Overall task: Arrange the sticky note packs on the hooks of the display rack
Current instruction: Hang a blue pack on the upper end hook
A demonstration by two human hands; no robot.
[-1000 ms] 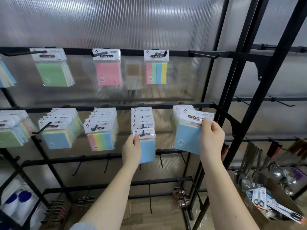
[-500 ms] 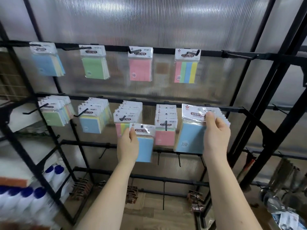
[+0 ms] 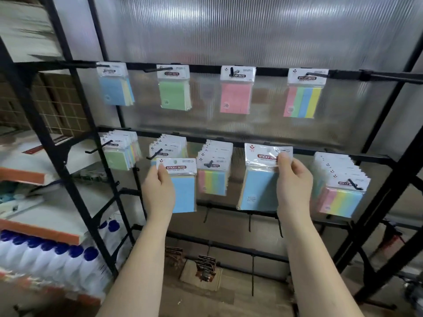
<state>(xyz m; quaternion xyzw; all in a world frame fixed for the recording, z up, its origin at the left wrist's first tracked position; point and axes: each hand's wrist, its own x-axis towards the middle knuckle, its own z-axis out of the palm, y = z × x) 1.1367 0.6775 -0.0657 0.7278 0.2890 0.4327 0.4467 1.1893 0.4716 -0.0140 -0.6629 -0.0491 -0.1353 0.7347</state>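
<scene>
Pinching blue packs — left hand [image 3: 158,191], right hand [image 3: 293,181]

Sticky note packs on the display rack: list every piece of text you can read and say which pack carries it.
"STICKY NOTE": header of the blue pack in the left hand.
"STICKY NOTE": header of the larger blue pack in the right hand.
"STICKY NOTE": top-row green pack and striped pack.
Smaller print on all headers, and the other hanging packs' labels: too blurred to read.

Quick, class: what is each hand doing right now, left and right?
Left hand: holding a blue sticky note pack by its header.
Right hand: holding a larger blue sticky note pack by its header.
</scene>
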